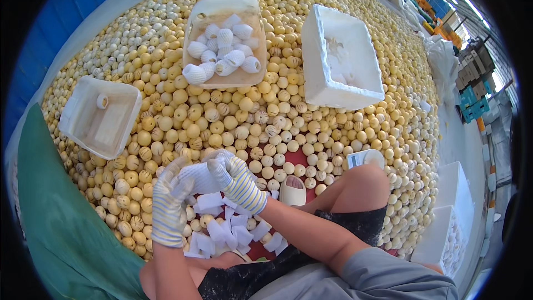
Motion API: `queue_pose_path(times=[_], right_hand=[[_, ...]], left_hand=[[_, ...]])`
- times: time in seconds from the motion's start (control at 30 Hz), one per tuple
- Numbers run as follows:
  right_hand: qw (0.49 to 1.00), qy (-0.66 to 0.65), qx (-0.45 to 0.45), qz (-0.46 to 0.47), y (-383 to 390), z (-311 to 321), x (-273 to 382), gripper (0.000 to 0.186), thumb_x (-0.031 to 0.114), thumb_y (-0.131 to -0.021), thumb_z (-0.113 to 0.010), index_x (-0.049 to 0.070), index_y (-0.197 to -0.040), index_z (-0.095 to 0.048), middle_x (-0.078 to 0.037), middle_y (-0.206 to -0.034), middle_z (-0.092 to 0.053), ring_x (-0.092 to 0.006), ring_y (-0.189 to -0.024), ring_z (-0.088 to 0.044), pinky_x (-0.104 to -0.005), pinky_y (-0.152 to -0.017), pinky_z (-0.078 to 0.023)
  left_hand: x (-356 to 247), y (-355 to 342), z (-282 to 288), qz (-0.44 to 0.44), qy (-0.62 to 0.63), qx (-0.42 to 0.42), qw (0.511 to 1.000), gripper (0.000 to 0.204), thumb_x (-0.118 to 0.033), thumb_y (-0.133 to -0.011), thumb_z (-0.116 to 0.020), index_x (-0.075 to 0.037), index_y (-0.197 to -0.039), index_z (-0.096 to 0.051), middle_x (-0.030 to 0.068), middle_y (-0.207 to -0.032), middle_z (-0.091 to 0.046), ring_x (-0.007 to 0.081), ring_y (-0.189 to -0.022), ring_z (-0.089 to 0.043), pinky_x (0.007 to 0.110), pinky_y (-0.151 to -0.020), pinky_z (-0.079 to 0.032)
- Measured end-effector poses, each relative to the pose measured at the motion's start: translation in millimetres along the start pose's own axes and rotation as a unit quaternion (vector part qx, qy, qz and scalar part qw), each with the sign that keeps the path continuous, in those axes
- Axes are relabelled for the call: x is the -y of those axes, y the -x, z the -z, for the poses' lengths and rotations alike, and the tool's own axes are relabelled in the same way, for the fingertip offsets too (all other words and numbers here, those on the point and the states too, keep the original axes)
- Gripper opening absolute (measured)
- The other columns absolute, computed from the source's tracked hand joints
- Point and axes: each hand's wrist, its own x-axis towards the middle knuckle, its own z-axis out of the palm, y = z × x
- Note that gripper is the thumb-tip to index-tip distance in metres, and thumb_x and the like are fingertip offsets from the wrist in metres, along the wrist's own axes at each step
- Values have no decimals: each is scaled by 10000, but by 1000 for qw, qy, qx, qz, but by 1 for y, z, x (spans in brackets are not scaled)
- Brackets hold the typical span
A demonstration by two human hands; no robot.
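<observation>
My left hand (170, 200) and my right hand (236, 183), both in striped knit gloves, are closed on a white foam net sleeve (193, 178) held between them above my lap. Whether a fruit is inside cannot be seen clearly. Below and right of it lie several flattened white sleeves (233, 233) among round, pale yellow fruits (177, 111), some striped. Ahead, a plastic tub (202, 5) holds several sleeve-wrapped fruits (225, 38). My sandalled foot (291, 191) rests among the fruits, right of my hands.
A nearly bare tub (100, 133) sits left, a foam box (319, 66) right-ahead. A small scale (365, 160) is beside my knee, more white boxes (444, 228) at far right. A green cushion-like mound (55, 211) lies left. Stacked crates (472, 105) stand beyond the fruit bed.
</observation>
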Motion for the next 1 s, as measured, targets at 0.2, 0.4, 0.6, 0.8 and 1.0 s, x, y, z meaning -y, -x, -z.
queue_pose_path(times=[0.2, 0.4, 0.6, 0.8, 1.0], right_hand=[[999, -12, 45, -13, -34, 3, -63, 309, 281, -974, -537, -8, -1063, -601, -122, -948, -649, -235, -881, -613, -337, -818, -483], [844, 464, -256, -79, -137, 158, -231, 556, 350, -839, -603, 67, -1289, -442, -266, -1231, -494, -430, -1103, -510, -503, -908, -444], [760, 614, -28, -211, -197, 139, -199, 673, 335, -821, -672, 134, -1397, -388, -215, -1247, -503, -371, -1115, -543, -449, -928, -475], [943, 22, -136, -302, -186, 148, -193, 624, 361, -796, -717, 37, -1281, -496, -141, -1137, -592, -265, -965, -623, -362, -770, -540], [960, -206, 104, -157, -132, 66, -73, 607, 212, -782, -713, 37, -1316, -483, -113, -1210, -573, -213, -1090, -582, -355, -916, -498]], left_hand=[[1, -9, -14, -11, 7, -5, 1000, 470, -117, -817, -722, 21, -1235, -555, 81, -1002, -627, 73, -678, -601, 173, -496, -473], [3, -17, -35, 77, -100, -26, 992, 387, -127, -866, -666, 32, -1208, -580, 71, -929, -655, 54, -567, -579, 178, -527, -477], [11, -18, -27, 83, -102, -57, 990, 376, -118, -863, -656, 25, -1205, -590, 106, -1027, -643, 76, -585, -604, 180, -557, -491], [10, -24, -15, 38, -46, -119, 991, 477, -173, -875, -656, 24, -1285, -514, 112, -1091, -614, 96, -766, -631, 202, -605, -512], [4, -23, -4, -16, 11, -147, 989, 557, -294, -894, -651, -16, -1339, -465, 121, -1198, -565, 176, -1015, -609, 258, -712, -554]])
